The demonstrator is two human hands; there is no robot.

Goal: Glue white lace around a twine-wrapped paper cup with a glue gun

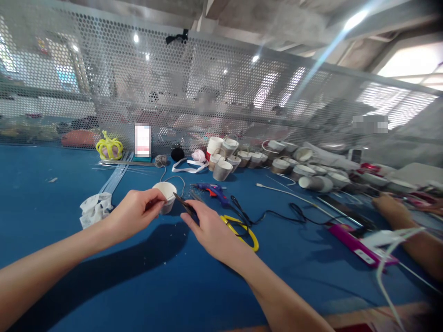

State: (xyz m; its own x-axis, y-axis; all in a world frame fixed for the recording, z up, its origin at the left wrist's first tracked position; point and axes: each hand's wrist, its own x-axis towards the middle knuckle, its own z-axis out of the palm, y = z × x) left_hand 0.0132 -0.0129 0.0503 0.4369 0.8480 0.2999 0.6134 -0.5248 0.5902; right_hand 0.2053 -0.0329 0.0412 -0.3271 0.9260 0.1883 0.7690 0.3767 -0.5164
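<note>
My left hand [143,210] is closed at the near left rim of a small white cup [168,206], its fingertips pinched on the edge. Grey cord trails from a small ball [161,160] behind the cup and loops round to the cup's right side. In my right hand [207,228] is a slim dark pointed tool [183,203], its tip close to the cup's right rim. Whether it is tweezers or snips I cannot make out. A blue glue gun [218,192] lies just beyond my right hand, and yellow-handled scissors [254,240] lie beside the wrist.
Many small grey and white buckets [222,170] line the mesh panel [214,83]. White crumpled fabric [96,208] and a yellow woven piece [109,148] are at left. Black cable crosses to a purple power strip [356,246]. Another person's hand [392,210] is at right.
</note>
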